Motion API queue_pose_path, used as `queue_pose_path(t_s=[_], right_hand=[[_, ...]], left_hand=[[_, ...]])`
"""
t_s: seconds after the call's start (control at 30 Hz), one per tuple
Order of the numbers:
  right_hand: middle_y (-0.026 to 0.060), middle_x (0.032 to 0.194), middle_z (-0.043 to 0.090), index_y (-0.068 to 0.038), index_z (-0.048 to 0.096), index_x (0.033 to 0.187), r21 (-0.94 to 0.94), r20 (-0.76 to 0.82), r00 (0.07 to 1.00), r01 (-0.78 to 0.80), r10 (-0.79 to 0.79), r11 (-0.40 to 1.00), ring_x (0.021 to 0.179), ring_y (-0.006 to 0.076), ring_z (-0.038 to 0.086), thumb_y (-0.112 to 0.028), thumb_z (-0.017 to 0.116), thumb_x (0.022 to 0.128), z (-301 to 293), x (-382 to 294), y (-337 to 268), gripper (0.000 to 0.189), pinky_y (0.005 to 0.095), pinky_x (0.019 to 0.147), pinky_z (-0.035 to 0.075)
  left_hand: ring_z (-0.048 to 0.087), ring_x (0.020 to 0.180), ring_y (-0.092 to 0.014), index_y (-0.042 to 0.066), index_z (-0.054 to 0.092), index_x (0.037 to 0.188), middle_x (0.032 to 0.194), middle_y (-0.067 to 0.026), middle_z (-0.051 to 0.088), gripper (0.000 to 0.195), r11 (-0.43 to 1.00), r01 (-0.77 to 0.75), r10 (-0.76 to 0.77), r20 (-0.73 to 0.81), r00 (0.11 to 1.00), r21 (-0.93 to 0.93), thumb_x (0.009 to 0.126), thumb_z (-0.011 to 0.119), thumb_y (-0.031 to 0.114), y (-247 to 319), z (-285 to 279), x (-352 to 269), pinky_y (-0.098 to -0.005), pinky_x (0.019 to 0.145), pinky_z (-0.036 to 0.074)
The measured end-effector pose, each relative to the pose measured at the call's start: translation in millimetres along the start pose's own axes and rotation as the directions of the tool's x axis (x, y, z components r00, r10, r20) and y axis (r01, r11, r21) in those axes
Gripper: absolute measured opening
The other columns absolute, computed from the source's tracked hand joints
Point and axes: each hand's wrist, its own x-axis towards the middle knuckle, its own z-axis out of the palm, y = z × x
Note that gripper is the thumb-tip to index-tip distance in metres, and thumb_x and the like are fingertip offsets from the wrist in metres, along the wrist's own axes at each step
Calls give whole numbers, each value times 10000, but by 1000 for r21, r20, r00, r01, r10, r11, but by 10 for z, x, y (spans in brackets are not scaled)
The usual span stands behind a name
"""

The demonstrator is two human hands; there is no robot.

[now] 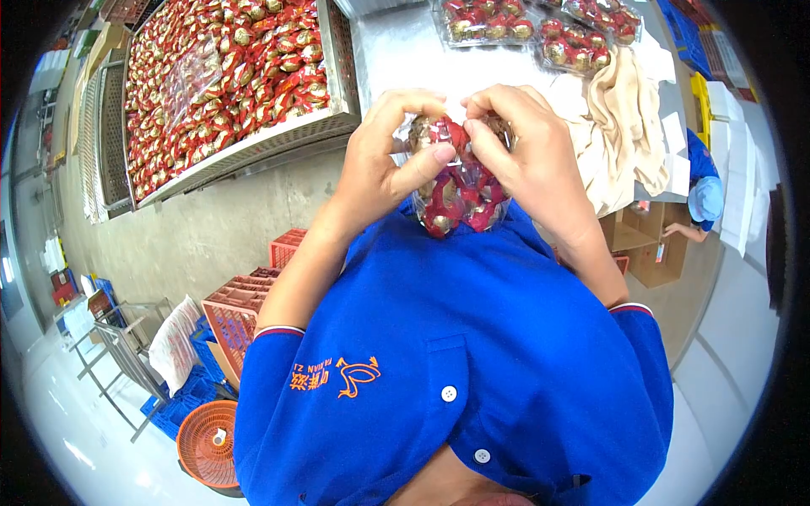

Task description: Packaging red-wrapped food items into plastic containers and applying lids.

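Between my two hands is a clear plastic pack [465, 190] of round pieces wrapped in red and gold, held close to my chest at the metal table's near edge. My left hand [398, 148] grips its left side, thumb across the front and fingers curled over the top edge. On the other side my right hand [522, 136] has its thumb and fingers at the upper right of the pack. Similar filled clear packs [487, 22] lie at the table's far side. A large metal tray [345, 69] at the left holds a heap of the same wrapped pieces.
Beige cloth [626, 126] lies on the metal table [392, 57] at the right. Red plastic crates [231, 310] and an orange basket [205, 443] stand at the lower left. A co-worker in a light blue cap [705, 199] reaches toward a cardboard box [658, 253] at the right.
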Motion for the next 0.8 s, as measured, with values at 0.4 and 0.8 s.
queue_pose_path(t_s=[0.4, 0.8], right_hand=[[107, 778, 584, -35, 485, 809, -42, -41, 999, 5, -7, 999, 751, 306, 546, -65, 594, 769, 31, -52, 59, 120, 401, 687, 439], [143, 926, 576, -17, 549, 905, 7, -60, 998, -21, 22, 1000, 876, 319, 545, -82, 583, 779, -72, -72, 3, 146, 407, 783, 440]], left_hand=[[575, 971, -225, 39, 628, 860, 1014, -130, 612, 199, 1000, -1, 1, -24, 1000, 22, 738, 720, 167, -22, 9, 52, -325, 814, 457], [562, 1022, -256, 28, 387, 1273, 1071, -133, 597, 741, 970, 138, -131, 48, 990, -201, 676, 792, 198, 85, 62, 91, -350, 916, 416]])
